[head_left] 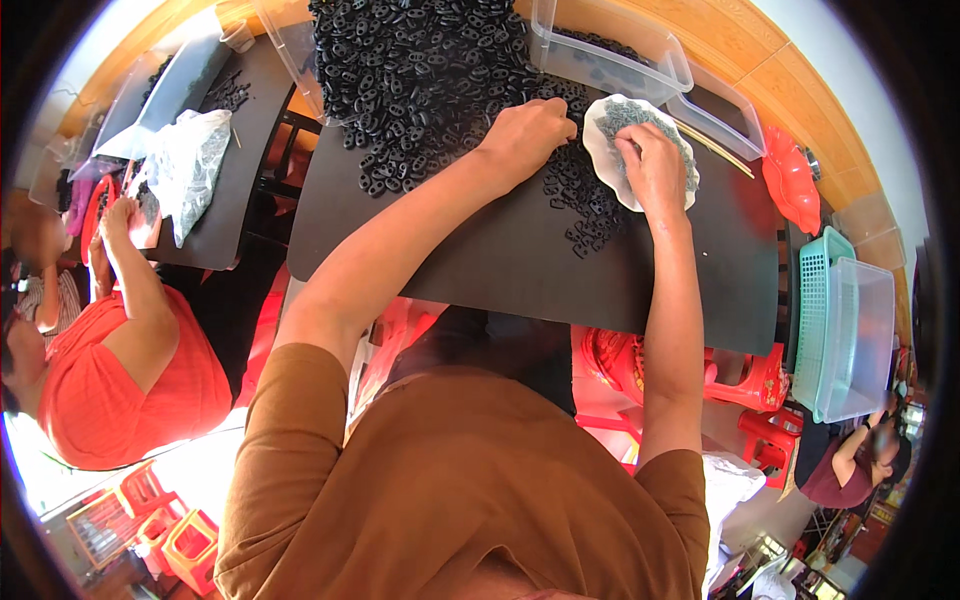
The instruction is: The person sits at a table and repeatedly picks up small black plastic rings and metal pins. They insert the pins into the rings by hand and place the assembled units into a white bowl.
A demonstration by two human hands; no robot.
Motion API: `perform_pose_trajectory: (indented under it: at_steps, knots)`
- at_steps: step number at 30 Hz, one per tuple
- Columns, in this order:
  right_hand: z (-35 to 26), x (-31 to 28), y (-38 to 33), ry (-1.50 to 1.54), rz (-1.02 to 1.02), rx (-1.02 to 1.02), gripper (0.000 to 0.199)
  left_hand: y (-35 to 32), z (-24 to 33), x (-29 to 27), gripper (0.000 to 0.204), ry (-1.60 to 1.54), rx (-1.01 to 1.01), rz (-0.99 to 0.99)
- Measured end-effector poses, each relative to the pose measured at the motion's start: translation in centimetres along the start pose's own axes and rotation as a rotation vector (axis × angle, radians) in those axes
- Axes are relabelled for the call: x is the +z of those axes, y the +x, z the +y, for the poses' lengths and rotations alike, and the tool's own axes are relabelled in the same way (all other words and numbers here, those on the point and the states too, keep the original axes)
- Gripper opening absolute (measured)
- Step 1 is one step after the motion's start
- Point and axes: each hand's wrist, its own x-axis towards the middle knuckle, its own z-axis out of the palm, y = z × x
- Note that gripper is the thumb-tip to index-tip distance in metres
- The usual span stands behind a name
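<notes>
My left hand [533, 135] is closed, its fingertips curled down at the right edge of a big heap of small black oval pieces with holes [420, 90]. Whatever those fingers hold is hidden behind the hand. To its right, my right hand [655, 165] reaches into a white dish with a wavy rim [608, 175], thumb and fingers pinched together. Tiny greyish parts [630, 110], too small to name, fill part of this dish. A smaller spread of black pieces [590, 225] lies on the dark table [480, 255] between my hands, nearer to me.
Clear plastic bins [615, 50] stand behind the dish, beside thin sticks [715, 150]. A red dish [790, 180] and green basket [815, 310] are at the right. On the left, a person in red [140, 370] works at another table holding a plastic bag [190, 170]. Red stools [750, 380] stand below.
</notes>
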Motion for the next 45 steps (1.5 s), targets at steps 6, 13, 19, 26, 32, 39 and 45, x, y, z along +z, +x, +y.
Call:
perform_pose_trajectory:
  at_steps: [6, 13, 19, 26, 32, 39, 45]
  knots:
    - [0.8, 0.5, -0.2, -0.068, -0.008, 0.005, 0.007, 0.7, 0.5, -0.2, 0.010, 0.047, 0.009, -0.113]
    - [0.0, 0.1, -0.4, -0.097, 0.005, 0.025, 0.007, 0.2, 0.4, -1.0, 0.006, 0.050, 0.025, -0.178]
    - [-0.9, 0.1, -0.3, -0.010, 0.090, -0.025, 0.008, -0.1, 0.3, -1.2, 0.005, 0.024, 0.044, -0.114]
    - [-4.5, 0.4, -0.8, 0.471, 0.049, -0.062, 0.018, -1.1, 0.2, -3.9, 0.014, -0.755, -0.439, -0.190]
    - [-6.5, 1.7, -0.9, 0.823, -0.064, -0.031, 0.015, -3.3, 0.1, -3.9, 0.015, -1.207, -0.546, -0.160]
    - [-7.5, 1.6, 0.2, 0.797, -0.055, -0.079, 0.006, -4.0, 0.0, -5.2, 0.018, -1.156, -0.635, -0.051]
    - [-6.4, 2.8, -0.4, 0.927, -0.072, 0.028, 0.005, -6.2, -1.2, -4.7, 0.014, -0.412, -0.293, 0.089]
